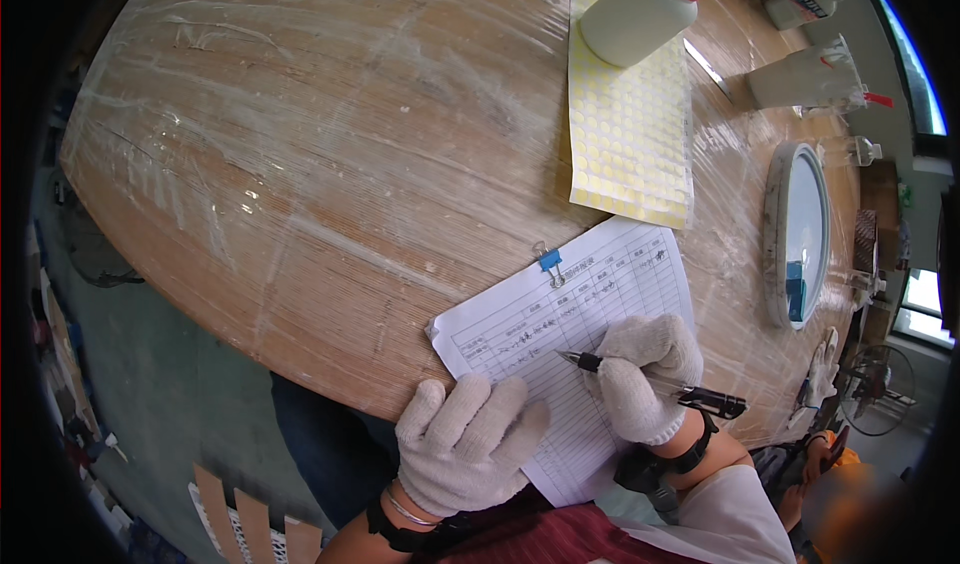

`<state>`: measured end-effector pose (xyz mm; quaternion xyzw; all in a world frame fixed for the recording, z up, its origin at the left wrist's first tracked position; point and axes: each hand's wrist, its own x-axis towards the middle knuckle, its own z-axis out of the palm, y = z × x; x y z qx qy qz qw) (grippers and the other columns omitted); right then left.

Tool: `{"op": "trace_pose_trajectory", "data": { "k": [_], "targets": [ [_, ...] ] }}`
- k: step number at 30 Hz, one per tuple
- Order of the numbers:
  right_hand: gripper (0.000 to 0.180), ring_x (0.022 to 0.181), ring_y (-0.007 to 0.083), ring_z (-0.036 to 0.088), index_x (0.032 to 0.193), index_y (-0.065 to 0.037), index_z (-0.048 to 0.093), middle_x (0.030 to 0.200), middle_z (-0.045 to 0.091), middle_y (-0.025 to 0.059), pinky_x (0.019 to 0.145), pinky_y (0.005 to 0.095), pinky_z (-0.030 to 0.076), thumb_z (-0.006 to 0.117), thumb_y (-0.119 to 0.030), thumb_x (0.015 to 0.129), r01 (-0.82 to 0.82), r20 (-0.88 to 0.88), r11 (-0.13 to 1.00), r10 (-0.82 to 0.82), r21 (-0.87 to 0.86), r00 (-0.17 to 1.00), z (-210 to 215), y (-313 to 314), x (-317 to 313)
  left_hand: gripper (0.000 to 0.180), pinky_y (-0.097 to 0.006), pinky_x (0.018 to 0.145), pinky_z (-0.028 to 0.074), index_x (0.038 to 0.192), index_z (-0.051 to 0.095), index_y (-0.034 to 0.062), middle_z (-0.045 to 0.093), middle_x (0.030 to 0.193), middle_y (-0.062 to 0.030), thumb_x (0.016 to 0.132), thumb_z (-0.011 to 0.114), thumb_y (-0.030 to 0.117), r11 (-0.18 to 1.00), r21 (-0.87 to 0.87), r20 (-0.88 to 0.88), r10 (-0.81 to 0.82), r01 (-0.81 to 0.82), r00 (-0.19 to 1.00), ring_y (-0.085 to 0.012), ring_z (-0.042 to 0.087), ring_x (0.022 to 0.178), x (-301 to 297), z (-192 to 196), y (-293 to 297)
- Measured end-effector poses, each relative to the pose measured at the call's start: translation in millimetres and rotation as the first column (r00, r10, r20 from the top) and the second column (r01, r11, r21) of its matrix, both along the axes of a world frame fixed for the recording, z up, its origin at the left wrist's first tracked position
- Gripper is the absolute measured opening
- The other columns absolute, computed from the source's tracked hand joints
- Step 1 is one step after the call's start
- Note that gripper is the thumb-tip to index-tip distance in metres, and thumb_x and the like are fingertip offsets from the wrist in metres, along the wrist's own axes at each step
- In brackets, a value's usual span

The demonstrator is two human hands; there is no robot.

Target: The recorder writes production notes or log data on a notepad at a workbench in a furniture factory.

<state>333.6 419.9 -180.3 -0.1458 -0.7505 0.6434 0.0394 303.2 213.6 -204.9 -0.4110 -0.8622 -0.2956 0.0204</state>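
Note:
Papers printed with a ruled form (570, 404) lie at the near edge of the table, held at the top by a blue binder clip (551, 262). Handwriting fills some of the upper rows. My right hand (645, 374), in a white knit glove, grips a black pen (710, 401) with its tip at or just above the page. Also gloved, my left hand (470, 439) rests flat over the lower left edge of the papers, fingers stretched out.
Plastic film covers the wooden table (330, 154). Beyond the papers, a squeeze bottle (640, 19) with a red cap stands on a yellow dotted sticker sheet (630, 154). To the right are a round white-rimmed lid (785, 234), a plastic cup (805, 76) and a glove (824, 369). Another person sits at lower right.

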Motion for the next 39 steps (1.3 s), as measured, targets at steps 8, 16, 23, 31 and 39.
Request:
{"op": "trace_pose_trajectory", "data": {
  "k": [8, 16, 23, 31, 39],
  "targets": [
    [0.028, 0.071, 0.0145, 0.062, 0.104, -0.002, 0.051, 0.099, 0.064, 0.0141, 0.064, 0.0288, 0.054, 0.072, -0.006, 0.087, 0.004, 0.059, 0.954, 0.014, -0.298, 0.998, 11, 38, -17, 0.027, -0.042, 0.086, 0.035, 0.095, 0.066, 0.0208, 0.054, 0.111, -0.0034, 0.077, 0.065, 0.040, 1.000, 0.000, 0.005, -0.029, 0.029, 1.000, -0.0247, 0.046, 0.107, -3, -1, -1],
    [0.021, 0.063, 0.0205, 0.068, 0.086, -0.005, 0.061, 0.074, 0.069, 0.0101, 0.057, 0.0310, 0.053, 0.079, -0.015, 0.080, -0.051, -0.107, 0.987, 0.068, 0.153, 0.992, -5, 30, -4, 0.026, -0.042, 0.085, 0.034, 0.093, 0.066, 0.0223, 0.054, 0.111, -0.0036, 0.077, 0.064, 0.044, 1.000, 0.011, -0.029, -0.002, 0.002, 1.000, -0.0242, 0.046, 0.105, 1, -4, 0],
    [0.021, 0.059, 0.0205, 0.064, 0.087, -0.006, 0.058, 0.072, 0.065, 0.0087, 0.053, 0.0309, 0.049, 0.077, -0.005, 0.078, -0.152, -0.171, 0.904, 0.237, 0.399, 0.956, -2, 32, -11, 0.027, -0.043, 0.091, 0.033, 0.092, 0.064, 0.0241, 0.054, 0.110, -0.0025, 0.079, 0.060, 0.048, 0.999, 0.023, -0.041, 0.023, -0.022, 0.999, -0.0248, 0.047, 0.105, 4, -7, 2],
    [0.021, 0.055, 0.0207, 0.063, 0.086, -0.007, 0.060, 0.068, 0.064, 0.0069, 0.049, 0.0313, 0.047, 0.079, -0.003, 0.077, -0.150, -0.178, 0.879, 0.254, 0.452, 0.951, 2, 30, -15, 0.027, -0.044, 0.097, 0.031, 0.094, 0.064, 0.0249, 0.054, 0.113, -0.0025, 0.080, 0.058, 0.047, 1.000, -0.008, -0.065, 0.028, -0.029, 0.997, -0.0246, 0.046, 0.110, 7, -7, 1],
    [0.022, 0.053, 0.0183, 0.062, 0.086, -0.007, 0.061, 0.067, 0.063, 0.0064, 0.048, 0.0297, 0.046, 0.079, -0.002, 0.075, -0.130, -0.198, 0.860, 0.257, 0.494, 0.946, -1, 27, -17, 0.028, -0.046, 0.102, 0.030, 0.096, 0.065, 0.0250, 0.054, 0.115, -0.0027, 0.078, 0.060, 0.046, 1.000, -0.020, -0.050, 0.024, -0.025, 0.998, -0.0244, 0.046, 0.113, 7, -7, -1]
  ]
}}
